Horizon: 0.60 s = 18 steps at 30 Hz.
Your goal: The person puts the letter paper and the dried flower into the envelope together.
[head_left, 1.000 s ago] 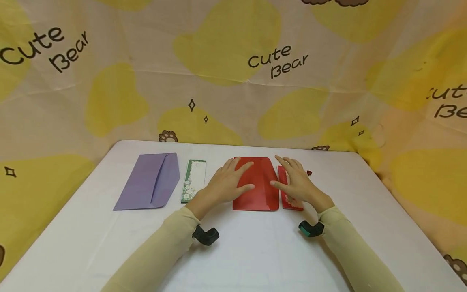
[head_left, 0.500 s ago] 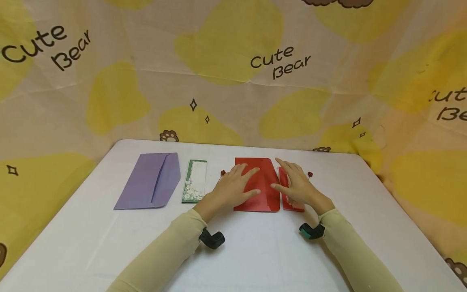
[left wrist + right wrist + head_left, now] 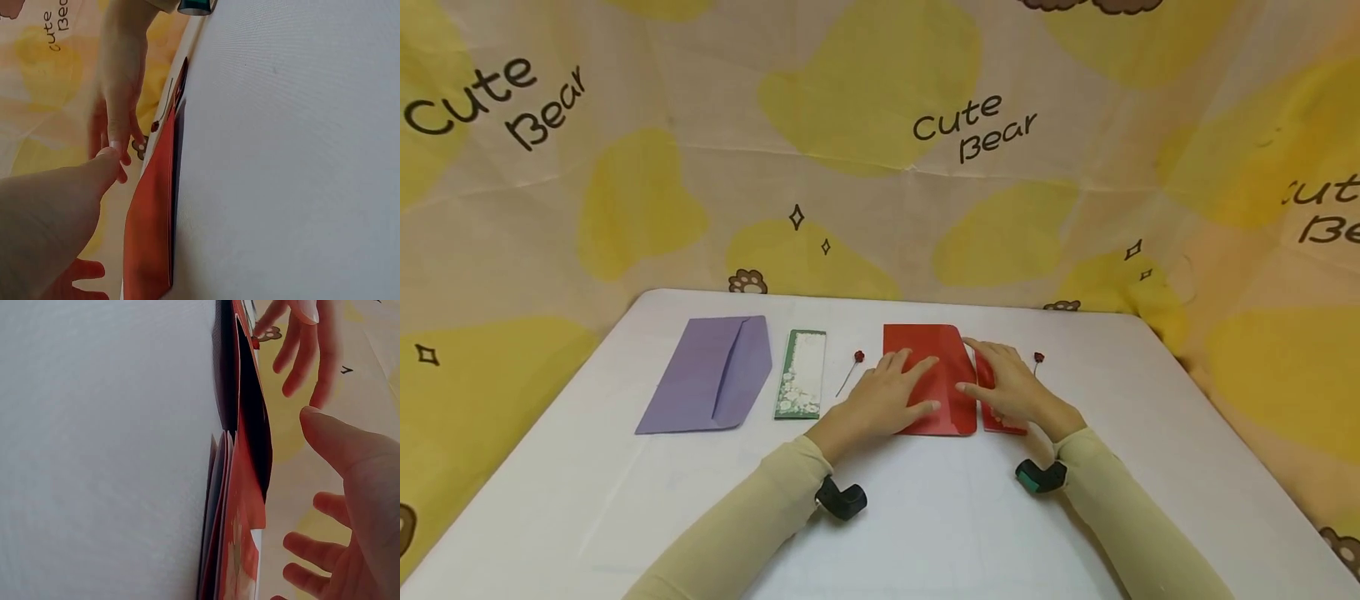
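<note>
A red envelope (image 3: 925, 342) lies flat on the white table with its flap toward the right. Over its left part hovers my left hand (image 3: 880, 400), fingers spread and relaxed, holding nothing. My right hand (image 3: 1018, 387) hangs above a red folded card (image 3: 1003, 427) just right of the envelope, thumb reaching over the envelope's flap. In the right wrist view the envelope (image 3: 255, 425) gapes at its mouth, and the card (image 3: 237, 544) shows several layers beside it. Both wrist views show gaps between the hands and the paper. My right hand covers much of the card.
On the left lies a purple envelope (image 3: 700, 367) with its flap unfolded, then a green-bordered floral card (image 3: 800, 375). A small red rose on a thin stem (image 3: 858, 357) lies beside that card; a second rose (image 3: 1038, 357) lies past my right hand. A patterned cloth (image 3: 865, 167) hangs behind.
My left hand has shifted right and nearer to me, uncovering the left rose. The right hand has dipped slightly, its fingers a little more bent. The envelopes and cards stay in place.
</note>
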Tool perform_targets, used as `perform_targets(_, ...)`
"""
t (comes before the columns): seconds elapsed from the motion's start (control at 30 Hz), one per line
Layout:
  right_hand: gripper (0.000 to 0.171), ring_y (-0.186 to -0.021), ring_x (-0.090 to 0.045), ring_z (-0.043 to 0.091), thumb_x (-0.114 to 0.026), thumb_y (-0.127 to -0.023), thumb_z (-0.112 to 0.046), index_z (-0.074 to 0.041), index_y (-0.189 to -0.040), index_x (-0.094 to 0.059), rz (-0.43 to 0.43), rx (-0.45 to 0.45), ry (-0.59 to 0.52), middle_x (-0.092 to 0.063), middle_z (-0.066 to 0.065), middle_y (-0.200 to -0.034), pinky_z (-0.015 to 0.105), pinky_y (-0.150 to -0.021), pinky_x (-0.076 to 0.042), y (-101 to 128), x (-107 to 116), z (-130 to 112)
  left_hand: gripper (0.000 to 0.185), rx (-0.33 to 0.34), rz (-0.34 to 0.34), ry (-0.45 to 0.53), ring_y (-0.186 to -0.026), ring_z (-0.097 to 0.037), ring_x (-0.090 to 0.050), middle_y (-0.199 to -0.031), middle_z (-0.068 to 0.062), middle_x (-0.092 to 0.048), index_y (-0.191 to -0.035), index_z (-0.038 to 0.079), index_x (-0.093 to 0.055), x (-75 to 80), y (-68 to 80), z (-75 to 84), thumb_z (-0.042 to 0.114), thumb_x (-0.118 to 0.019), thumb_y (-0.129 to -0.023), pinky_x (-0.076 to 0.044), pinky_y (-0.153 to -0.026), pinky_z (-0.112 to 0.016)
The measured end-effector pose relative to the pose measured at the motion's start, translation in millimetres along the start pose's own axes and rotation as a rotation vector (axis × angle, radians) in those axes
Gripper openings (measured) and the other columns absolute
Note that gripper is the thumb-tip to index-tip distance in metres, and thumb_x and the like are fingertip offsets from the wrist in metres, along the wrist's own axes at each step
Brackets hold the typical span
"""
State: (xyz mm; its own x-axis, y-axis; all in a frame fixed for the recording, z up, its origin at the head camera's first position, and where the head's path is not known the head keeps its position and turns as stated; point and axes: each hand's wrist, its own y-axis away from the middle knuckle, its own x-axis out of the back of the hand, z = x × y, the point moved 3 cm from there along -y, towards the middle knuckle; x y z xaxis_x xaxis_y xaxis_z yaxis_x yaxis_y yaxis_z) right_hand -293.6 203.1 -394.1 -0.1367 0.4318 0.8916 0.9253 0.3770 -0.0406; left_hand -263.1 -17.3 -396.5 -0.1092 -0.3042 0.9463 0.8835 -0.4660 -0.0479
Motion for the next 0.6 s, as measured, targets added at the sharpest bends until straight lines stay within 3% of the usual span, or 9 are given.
perform_targets(0.3, 0.079, -0.145, -0.032, 0.045, -0.073, -0.090, -0.047, -0.016, -0.155, -0.041, -0.007, 0.007, 0.025, -0.039, 0.022, -0.158, 0.073, -0.106, -0.040, -1.1, -1.5, -0.1, 0.068, 0.035, -0.044, 0.007, -0.148, -0.047, -0.034, -0.163, -0.021, -0.029, -0.157, 0.041, -0.031, -3.0, 1.0, 2.6, 0.059, -0.057, -0.096, -0.041, -0.112, -0.061)
perform_targets(0.6, 0.076, -0.141, -0.037, 0.045, -0.074, -0.088, -0.048, -0.014, -0.150, -0.048, -0.047, 0.006, 0.023, -0.045, 0.023, -0.152, 0.070, -0.104, -0.043, 1.1, -3.0, 3.4, 0.068, 0.017, -0.054, -0.067, -0.143, -0.040, -0.042, -0.163, -0.016, -0.032, -0.156, 0.045, -0.032, -5.7, 0.1, 7.4, 0.064, -0.055, -0.095, -0.044, -0.105, -0.056)
